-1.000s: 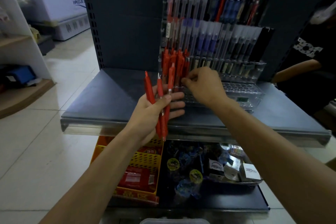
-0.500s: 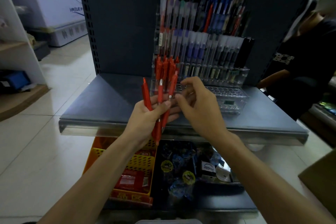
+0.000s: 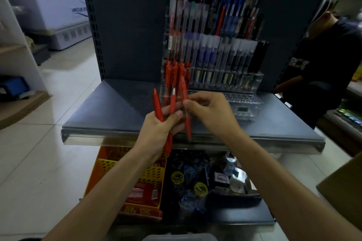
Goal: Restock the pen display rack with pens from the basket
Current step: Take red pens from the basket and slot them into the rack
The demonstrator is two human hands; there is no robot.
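A clear tiered pen display rack [image 3: 244,101] stands on the grey shelf [image 3: 109,111], filled with blue, black, purple and clear pens. Several red pens [image 3: 174,72] stand in its lower left slots. My left hand [image 3: 158,133] grips two red pens [image 3: 157,106] upright in front of the rack. My right hand [image 3: 211,113] pinches a third red pen [image 3: 187,123] at its upper part, just right of the left hand's thumb; this pen is blurred. An orange-yellow basket [image 3: 121,164] sits on the lower shelf under my left forearm.
A red packet [image 3: 143,191] lies in the basket. Round badges and small boxes [image 3: 221,178] fill a dark tray beside it. A person in a dark shirt [image 3: 321,58] stands at the right. White freezers [image 3: 56,11] line the far left; a cardboard box [image 3: 344,188] sits lower right.
My right hand came back from the rack's red slots to my left hand and took hold of one red pen from the bunch, pulling it to the right.
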